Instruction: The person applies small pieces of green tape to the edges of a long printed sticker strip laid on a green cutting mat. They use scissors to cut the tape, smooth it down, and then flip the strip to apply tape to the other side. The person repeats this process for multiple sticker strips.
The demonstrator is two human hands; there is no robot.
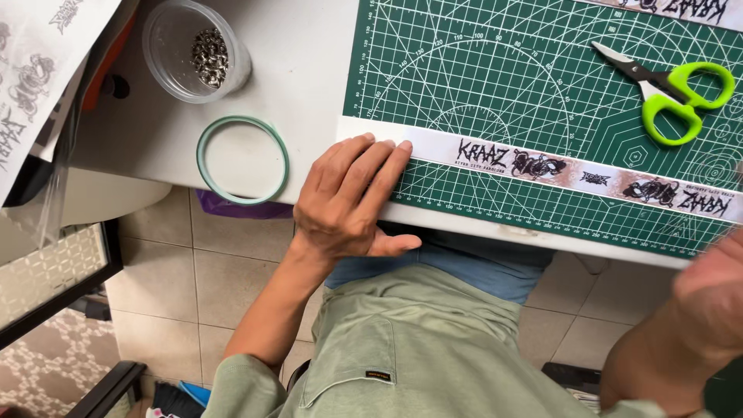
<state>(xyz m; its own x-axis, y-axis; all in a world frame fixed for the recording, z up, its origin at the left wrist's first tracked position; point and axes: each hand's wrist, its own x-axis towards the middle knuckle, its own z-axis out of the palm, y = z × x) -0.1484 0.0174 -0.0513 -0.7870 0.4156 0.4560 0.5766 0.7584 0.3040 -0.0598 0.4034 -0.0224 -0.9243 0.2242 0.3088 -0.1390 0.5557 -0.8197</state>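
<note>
Closest to me, below the desk's near edge, is my green shirt (418, 348), with tiled floor on both sides. At that near edge my left hand (348, 205) lies flat and open, fingers (370, 164) pressing the left end of a long white printed strip (576, 172), thumb hooked under the edge; I judge this pins the strip so it stays straight along the grid lines. It runs across the green cutting mat (511, 70) toward the desk's right side, parallel to the near edge. My right hand (708, 298) is a blur near the right end of the strip, off the desk's edge, and I cannot tell whether it is open or closed. Green-handled scissors (672, 87) lie on the mat toward the far right, well apart from both hands. Left of the mat sit a pale green ring (203, 166) and, farther back, a clear plastic cup (166, 46) of small metal bits. Nothing blocks the strip.
</note>
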